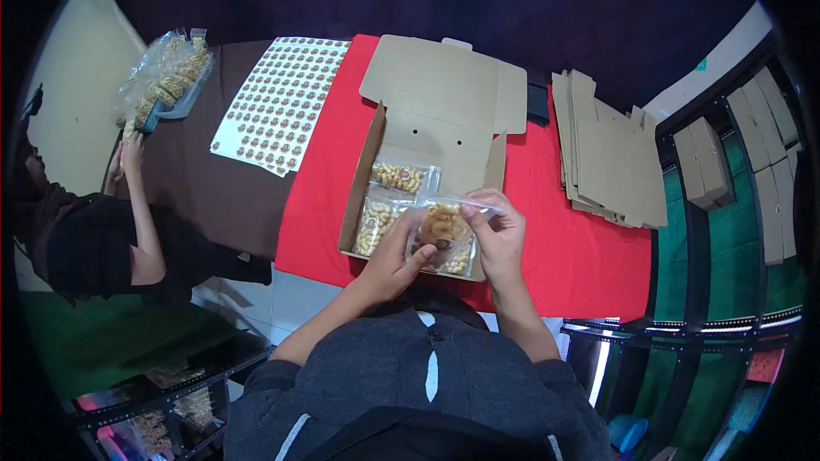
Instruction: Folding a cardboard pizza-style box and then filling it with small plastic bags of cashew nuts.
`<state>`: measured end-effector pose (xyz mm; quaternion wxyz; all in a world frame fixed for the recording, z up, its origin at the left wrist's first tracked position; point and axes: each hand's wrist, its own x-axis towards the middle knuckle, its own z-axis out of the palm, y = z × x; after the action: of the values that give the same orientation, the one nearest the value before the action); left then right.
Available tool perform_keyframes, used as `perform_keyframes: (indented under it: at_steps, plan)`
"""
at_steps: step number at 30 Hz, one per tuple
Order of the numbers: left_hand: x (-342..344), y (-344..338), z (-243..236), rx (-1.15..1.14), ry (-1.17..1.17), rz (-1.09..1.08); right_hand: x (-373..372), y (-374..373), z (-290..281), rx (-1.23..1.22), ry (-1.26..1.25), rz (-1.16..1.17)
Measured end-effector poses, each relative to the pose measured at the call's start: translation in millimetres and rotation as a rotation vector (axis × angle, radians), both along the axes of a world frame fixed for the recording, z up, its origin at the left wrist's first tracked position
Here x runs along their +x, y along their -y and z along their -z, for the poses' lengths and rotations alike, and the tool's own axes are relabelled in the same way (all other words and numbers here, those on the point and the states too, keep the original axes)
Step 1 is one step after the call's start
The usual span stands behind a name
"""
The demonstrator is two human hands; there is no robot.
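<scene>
My left hand (389, 258) grips a clear zip bag (445, 224) of curled, pale-brown snacks by its lower left side, thumb across the front near a small dark round sticker. At its upper right corner, my right hand (500, 236) pinches the same bag along the top edge. Both hands are above an open cardboard box (362, 172), its lid raised away from me. Inside lie similar snack bags: one at the back left (398, 177), another at the front left (373, 224). Part of a further bag (462, 261) shows below the held one, partly hidden by my hands.
Sticker sheets (279, 102) lie left of the red cloth (564, 265). Flattened cardboard boxes (608, 149) are stacked at the right, beside a dark flat object (537, 104). A co-worker's hands (130, 154) touch bagged snacks (167, 85) at far left. Shelves (696, 324) stand at right.
</scene>
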<state>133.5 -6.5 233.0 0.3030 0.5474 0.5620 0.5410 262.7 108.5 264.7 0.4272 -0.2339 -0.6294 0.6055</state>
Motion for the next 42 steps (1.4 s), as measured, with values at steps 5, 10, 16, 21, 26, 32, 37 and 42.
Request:
perform_keyframes:
  at_steps: [5, 10, 16, 21, 26, 32, 37, 42]
  plan:
    - [-5.9, -5.8, 1.0, 0.294, 0.336, -0.159, -3.0, 9.3, 0.7, 0.187, 0.154, -0.021]
    - [-9.5, -6.2, -9.7, 0.209, 0.453, -0.212, -4.0, 12.5, 6.0, 0.259, 0.225, -0.082]
    - [-11.4, -5.5, -11.3, 0.114, 0.523, -0.198, -6.2, 15.4, 7.3, 0.231, 0.216, -0.078]
    - [-14.8, -5.0, -6.1, 0.154, 0.487, -0.198, -3.7, 13.1, 8.3, 0.174, 0.236, -0.149]
    - [-21.0, -4.8, -9.7, 0.129, 0.457, -0.179, 1.0, 11.1, 12.2, 0.078, 0.22, -0.228]
    - [-28.7, -3.6, -6.5, 0.12, 0.561, -0.101, 4.2, 7.9, 9.2, 0.046, 0.226, -0.252]
    - [-21.0, -1.3, -3.1, 0.227, 0.288, -0.241, 1.4, 16.1, 10.0, 0.062, 0.144, -0.004]
    - [-7.1, 1.9, -2.2, 0.238, -0.006, -0.11, -0.7, 26.1, 6.5, 0.467, 0.242, 0.161]
